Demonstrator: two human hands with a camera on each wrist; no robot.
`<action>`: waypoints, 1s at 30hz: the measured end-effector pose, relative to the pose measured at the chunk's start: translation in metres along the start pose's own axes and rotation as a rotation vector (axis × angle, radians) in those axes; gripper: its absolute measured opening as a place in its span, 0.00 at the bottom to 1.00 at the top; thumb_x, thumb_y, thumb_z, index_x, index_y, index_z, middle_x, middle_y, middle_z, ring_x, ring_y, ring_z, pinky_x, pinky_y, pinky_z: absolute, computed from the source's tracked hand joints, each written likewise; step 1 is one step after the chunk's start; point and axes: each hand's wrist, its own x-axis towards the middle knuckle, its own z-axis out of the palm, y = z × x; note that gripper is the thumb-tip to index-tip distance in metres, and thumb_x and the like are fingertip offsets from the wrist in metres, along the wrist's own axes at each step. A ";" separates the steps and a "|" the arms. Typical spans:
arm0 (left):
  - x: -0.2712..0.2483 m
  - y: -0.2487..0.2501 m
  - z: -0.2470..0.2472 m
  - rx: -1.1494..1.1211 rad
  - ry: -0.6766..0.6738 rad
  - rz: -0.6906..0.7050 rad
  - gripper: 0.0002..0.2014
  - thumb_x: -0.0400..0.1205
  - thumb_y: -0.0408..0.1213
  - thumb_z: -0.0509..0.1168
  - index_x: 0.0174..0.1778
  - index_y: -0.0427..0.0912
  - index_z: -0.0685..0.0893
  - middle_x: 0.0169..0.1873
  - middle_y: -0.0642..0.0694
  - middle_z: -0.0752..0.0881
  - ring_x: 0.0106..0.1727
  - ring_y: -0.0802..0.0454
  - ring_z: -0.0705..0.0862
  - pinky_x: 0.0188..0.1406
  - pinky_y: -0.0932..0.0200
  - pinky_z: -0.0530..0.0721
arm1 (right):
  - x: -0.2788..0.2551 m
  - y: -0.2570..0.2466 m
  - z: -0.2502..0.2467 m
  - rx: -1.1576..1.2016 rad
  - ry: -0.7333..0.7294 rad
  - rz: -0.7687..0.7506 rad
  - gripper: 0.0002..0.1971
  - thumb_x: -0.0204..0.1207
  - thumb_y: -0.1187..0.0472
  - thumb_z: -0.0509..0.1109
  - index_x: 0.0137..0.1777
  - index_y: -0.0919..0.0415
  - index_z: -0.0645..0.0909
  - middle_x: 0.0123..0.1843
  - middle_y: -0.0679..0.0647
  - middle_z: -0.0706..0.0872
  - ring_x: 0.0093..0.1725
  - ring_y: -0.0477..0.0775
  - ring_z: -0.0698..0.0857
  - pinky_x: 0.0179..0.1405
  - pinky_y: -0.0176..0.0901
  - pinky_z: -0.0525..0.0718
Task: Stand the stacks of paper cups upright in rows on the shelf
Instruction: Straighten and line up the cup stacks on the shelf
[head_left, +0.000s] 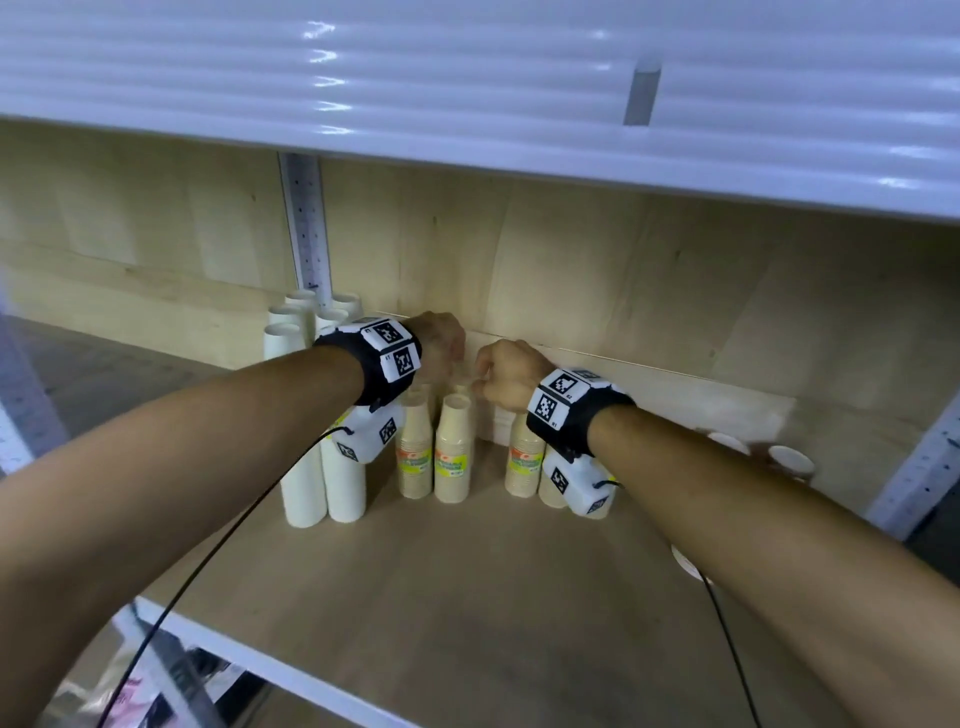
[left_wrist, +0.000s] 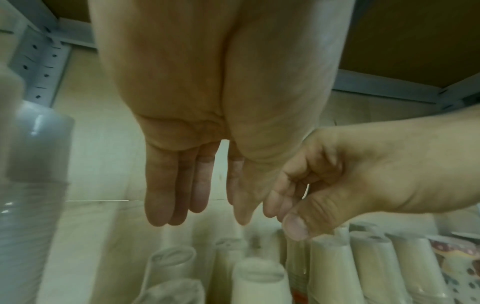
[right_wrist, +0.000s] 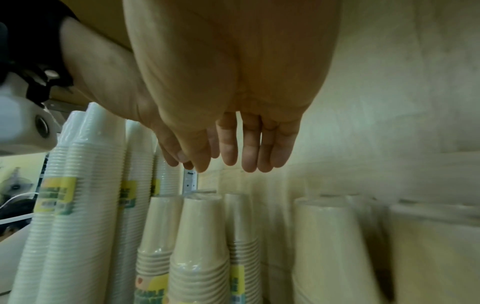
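Several beige cup stacks (head_left: 453, 447) with yellow-green labels stand upright at the back of the wooden shelf (head_left: 467, 597). Taller white stacks (head_left: 311, 441) stand in rows to their left. My left hand (head_left: 441, 343) hovers just above the beige stacks (left_wrist: 259, 283), its fingers (left_wrist: 179, 185) straight and pointing down, holding nothing. My right hand (head_left: 506, 371) hangs beside it, a little to the right, above another beige stack (head_left: 524, 457). The right hand's fingers (right_wrist: 249, 148) hang relaxed over the stack tops (right_wrist: 202, 236) and grip nothing.
More cup stacks (head_left: 789, 460) lie on their sides at the shelf's right, partly behind my right forearm. The upper shelf (head_left: 467, 78) hangs low overhead. A perforated metal upright (head_left: 309, 228) runs up the back panel. Bare shelf board shows in front of the stacks.
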 end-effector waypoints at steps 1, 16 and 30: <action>-0.003 -0.001 0.001 0.042 -0.021 -0.011 0.17 0.79 0.32 0.68 0.64 0.41 0.84 0.67 0.45 0.80 0.63 0.46 0.82 0.46 0.60 0.77 | 0.000 -0.004 0.003 0.018 -0.009 -0.008 0.13 0.74 0.51 0.74 0.54 0.57 0.86 0.54 0.54 0.88 0.53 0.56 0.86 0.49 0.41 0.82; -0.015 -0.015 0.038 0.063 -0.162 -0.046 0.13 0.80 0.31 0.69 0.60 0.32 0.87 0.55 0.37 0.88 0.56 0.42 0.88 0.42 0.57 0.81 | 0.007 -0.027 0.039 -0.022 -0.124 0.007 0.12 0.76 0.58 0.72 0.58 0.61 0.86 0.57 0.59 0.88 0.56 0.61 0.86 0.51 0.46 0.85; -0.024 -0.011 0.039 -0.014 -0.094 -0.014 0.15 0.80 0.26 0.67 0.64 0.28 0.83 0.63 0.34 0.84 0.58 0.43 0.84 0.43 0.58 0.78 | -0.005 -0.026 0.034 0.024 -0.118 0.016 0.11 0.72 0.60 0.76 0.54 0.60 0.85 0.52 0.56 0.88 0.53 0.58 0.86 0.45 0.44 0.82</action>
